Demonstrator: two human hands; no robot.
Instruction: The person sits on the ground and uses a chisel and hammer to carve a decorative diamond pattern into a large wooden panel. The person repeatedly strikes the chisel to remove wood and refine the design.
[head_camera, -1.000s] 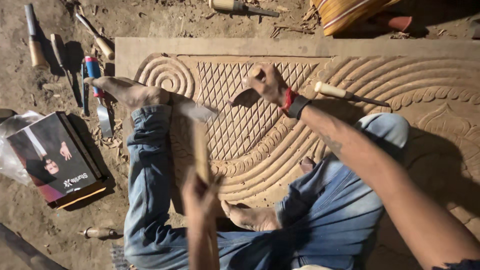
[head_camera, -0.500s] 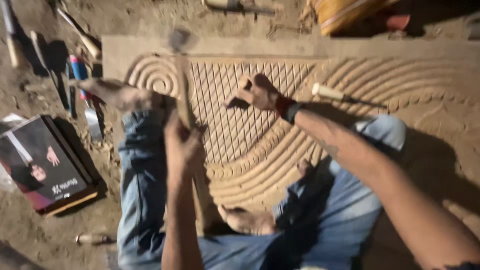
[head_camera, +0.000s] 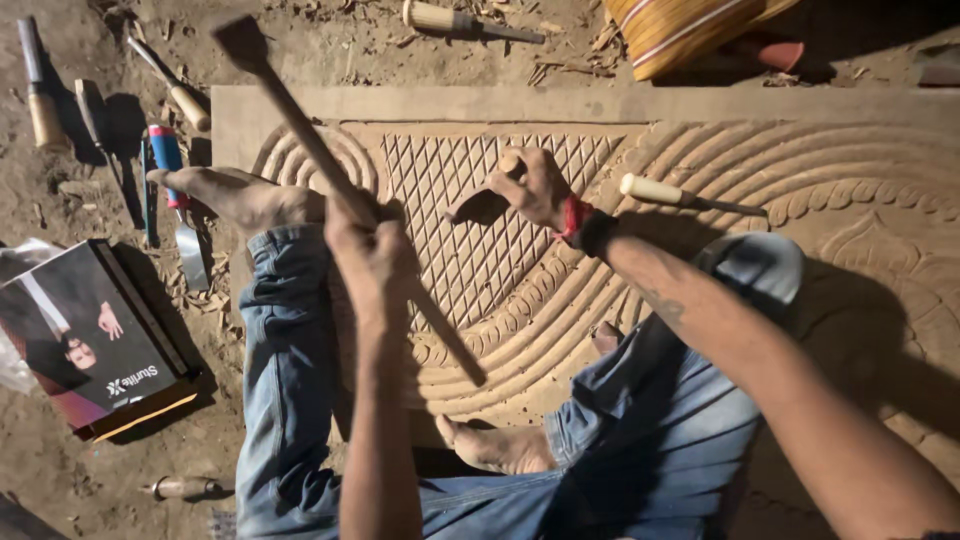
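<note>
While my left hand (head_camera: 375, 255) grips the raised mallet (head_camera: 300, 130), my right hand (head_camera: 535, 185) clamps the chisel (head_camera: 512, 163) on the carved panel (head_camera: 480, 250); a square strike needs the chisel steady.

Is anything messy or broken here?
Nothing looks broken. The carved panel looks whole. Wood chips lie scattered on the dirt above it, and loose chisels lie about at the left. The left hand holds a mallet; the right hand grips a chisel.
</note>
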